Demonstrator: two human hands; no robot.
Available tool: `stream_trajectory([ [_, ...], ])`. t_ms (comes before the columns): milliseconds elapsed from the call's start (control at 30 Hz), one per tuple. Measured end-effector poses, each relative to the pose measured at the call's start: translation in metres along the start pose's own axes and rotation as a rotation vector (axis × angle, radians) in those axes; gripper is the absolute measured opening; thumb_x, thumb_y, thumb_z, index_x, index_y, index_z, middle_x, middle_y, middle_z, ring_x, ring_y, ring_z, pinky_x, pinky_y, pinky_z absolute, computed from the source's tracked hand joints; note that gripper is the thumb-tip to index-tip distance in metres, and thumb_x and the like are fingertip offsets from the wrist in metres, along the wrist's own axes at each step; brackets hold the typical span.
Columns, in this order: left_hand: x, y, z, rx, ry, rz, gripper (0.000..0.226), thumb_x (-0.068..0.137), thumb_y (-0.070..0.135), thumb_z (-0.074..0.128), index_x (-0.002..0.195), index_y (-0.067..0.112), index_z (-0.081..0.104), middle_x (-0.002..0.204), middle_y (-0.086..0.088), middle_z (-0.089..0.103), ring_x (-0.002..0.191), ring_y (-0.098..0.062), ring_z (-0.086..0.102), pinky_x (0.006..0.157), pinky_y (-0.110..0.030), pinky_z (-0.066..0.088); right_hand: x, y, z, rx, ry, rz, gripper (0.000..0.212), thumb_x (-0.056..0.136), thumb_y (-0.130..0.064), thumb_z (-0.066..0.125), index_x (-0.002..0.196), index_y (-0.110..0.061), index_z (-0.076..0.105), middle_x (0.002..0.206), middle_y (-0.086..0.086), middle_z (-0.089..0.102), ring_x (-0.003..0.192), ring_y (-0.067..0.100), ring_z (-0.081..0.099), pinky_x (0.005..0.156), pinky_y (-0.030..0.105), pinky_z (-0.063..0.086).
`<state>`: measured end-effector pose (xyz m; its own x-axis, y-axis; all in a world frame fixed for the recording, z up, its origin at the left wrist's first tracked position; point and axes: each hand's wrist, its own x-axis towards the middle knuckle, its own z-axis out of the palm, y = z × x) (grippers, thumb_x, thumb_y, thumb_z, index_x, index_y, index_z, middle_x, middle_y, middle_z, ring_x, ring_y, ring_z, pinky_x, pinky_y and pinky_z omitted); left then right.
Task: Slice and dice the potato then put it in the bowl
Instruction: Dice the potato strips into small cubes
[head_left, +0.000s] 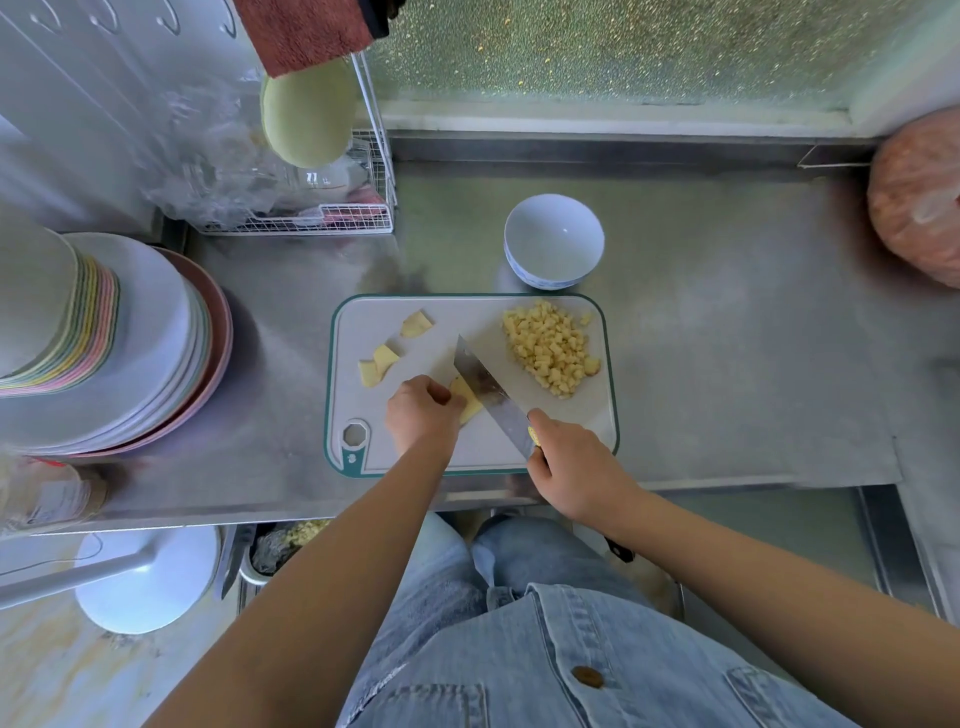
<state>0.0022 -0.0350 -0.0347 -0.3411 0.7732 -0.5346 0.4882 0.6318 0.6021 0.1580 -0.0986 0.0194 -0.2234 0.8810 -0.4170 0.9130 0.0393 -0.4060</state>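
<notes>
Soft, even daylight from the frosted window (623, 47) ahead; dull sheen on the steel counter (727, 364); wide-angle bending and blur toward the edges.

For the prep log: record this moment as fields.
left grip: holds potato piece on board
right grip: grips knife, blade against the piece
dice: piled on the board's right side
slices: uncut, on the board's left side
bowl: empty, behind the board
stage: dicing unfinished
</notes>
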Motion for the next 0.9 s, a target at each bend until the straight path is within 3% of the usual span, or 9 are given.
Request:
stream_trajectory([
  [300,0.010,0.005,-0.009,0.016,-0.109,-0.052,0.015,0.081,0.015,0.072,0.069,0.021,0.063,0.074,-0.004,0.071,0.072,-0.021,0.067,0.050,-0.019,0.044,0.006,-0.003,0.004,0.044,-0.079,0.012,0.014,0.092,-0.012,0.043,0.090,-0.015,0.030,0.062,-0.005,0.035,0.054,0.011,0.034,0.047,0.025,0.022],
  [500,0.017,0.009,-0.011,0.065,-0.149,-0.062,0.019,0.079,0.012,0.073,0.064,0.018,0.064,0.072,-0.005,0.071,0.071,-0.022,0.070,0.064,-0.029,0.058,0.011,-0.011,0.009,0.005,-0.079,0.048,0.011,0.093,-0.015,0.044,0.095,-0.015,0.034,0.065,-0.006,0.036,0.062,0.017,0.044,0.053,0.027,0.030],
  [633,0.019,0.011,-0.013,0.099,-0.170,-0.039,0.022,0.077,0.011,0.075,0.061,0.018,0.061,0.072,-0.007,0.071,0.071,-0.023,0.070,0.065,-0.027,0.056,0.008,-0.010,0.010,0.062,-0.069,0.084,0.013,0.092,-0.012,0.044,0.088,-0.014,0.031,0.062,-0.003,0.037,0.053,0.012,0.036,0.046,0.026,0.023],
  [900,0.015,0.011,-0.013,0.114,-0.168,-0.008,0.022,0.077,0.013,0.077,0.063,0.019,0.061,0.077,-0.005,0.071,0.074,-0.021,0.069,0.063,-0.024,0.053,0.005,-0.006,-0.002,0.061,-0.070,0.031,0.012,0.091,-0.012,0.043,0.088,-0.014,0.032,0.061,-0.004,0.036,0.052,0.010,0.034,0.046,0.025,0.021],
])
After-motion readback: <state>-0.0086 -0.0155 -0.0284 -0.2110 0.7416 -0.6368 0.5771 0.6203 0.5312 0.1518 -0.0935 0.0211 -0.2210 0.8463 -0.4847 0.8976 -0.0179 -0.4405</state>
